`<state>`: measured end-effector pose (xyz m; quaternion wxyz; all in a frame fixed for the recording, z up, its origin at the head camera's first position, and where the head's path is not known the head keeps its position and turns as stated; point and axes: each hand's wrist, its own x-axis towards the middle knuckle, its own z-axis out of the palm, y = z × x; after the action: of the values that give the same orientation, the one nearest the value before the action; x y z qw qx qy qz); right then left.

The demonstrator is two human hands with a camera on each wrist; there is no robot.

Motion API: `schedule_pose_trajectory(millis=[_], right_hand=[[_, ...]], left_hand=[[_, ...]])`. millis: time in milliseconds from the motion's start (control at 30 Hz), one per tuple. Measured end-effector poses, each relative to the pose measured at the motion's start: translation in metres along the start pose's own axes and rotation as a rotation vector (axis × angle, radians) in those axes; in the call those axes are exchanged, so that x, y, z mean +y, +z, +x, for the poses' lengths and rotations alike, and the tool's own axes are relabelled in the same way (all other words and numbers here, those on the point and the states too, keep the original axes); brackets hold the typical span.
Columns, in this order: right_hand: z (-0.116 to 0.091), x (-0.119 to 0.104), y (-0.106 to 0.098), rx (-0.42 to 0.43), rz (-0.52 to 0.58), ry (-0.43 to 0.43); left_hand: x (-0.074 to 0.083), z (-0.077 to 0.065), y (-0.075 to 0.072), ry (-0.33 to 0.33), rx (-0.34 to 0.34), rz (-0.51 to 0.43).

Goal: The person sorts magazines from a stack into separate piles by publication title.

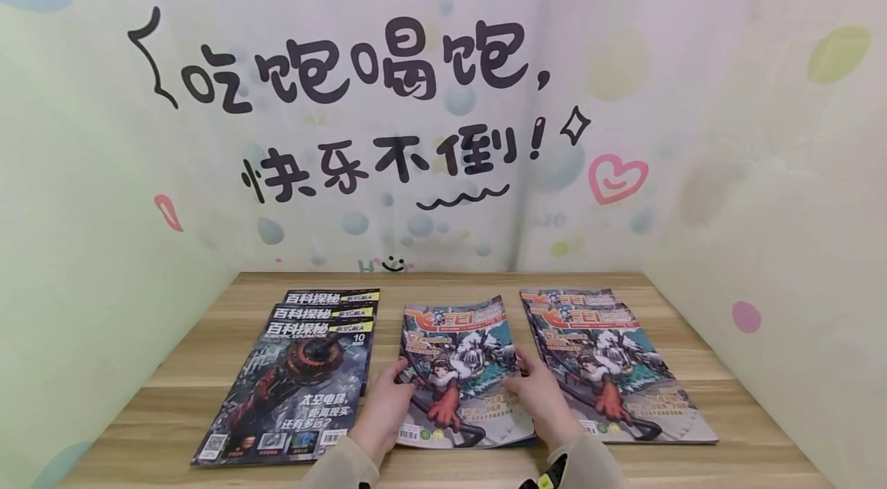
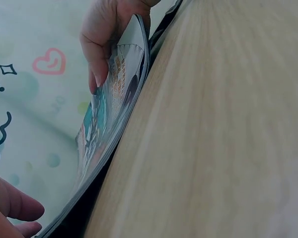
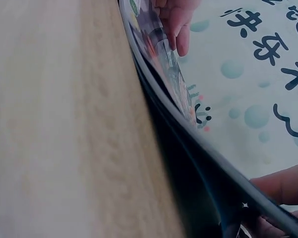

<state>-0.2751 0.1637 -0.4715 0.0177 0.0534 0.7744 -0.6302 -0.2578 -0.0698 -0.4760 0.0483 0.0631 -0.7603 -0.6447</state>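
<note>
A comic-style magazine with an orange title and a red-gloved figure lies at the middle of the table, both hands on its sides. My left hand grips its left edge, thumb by the cover. On the other side my right hand holds the right edge, with the thumb over the cover and fingers partly hidden underneath. The right wrist view shows that edge of the magazine bent up off the wood, with dark space and loose pages or another cover below; which one I cannot tell.
To the left, several dark science magazines overlap in a staggered row. Two magazines matching the middle one overlap on the right, close to my right hand. The wooden table meets a printed back wall and plain-sided walls.
</note>
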Motion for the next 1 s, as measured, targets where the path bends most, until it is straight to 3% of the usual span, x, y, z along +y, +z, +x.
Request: schedule_pose_trajectory(millis=[200, 567, 1000], right_hand=[[-0.0007, 0.0027, -0.0004, 0.015, 0.038, -0.032], [0.001, 0.0046, -0.0003, 0.018, 0.037, -0.007], [0.0018, 0.009, -0.0021, 0.031, 0.026, -0.001]], left_hand=[[0.0, -0.0001, 0.0003, -0.016, 0.002, -0.008], [-0.0008, 0.0012, 0.0006, -0.026, 0.004, -0.014], [-0.0022, 0.002, -0.0038, -0.026, -0.08, -0.125]])
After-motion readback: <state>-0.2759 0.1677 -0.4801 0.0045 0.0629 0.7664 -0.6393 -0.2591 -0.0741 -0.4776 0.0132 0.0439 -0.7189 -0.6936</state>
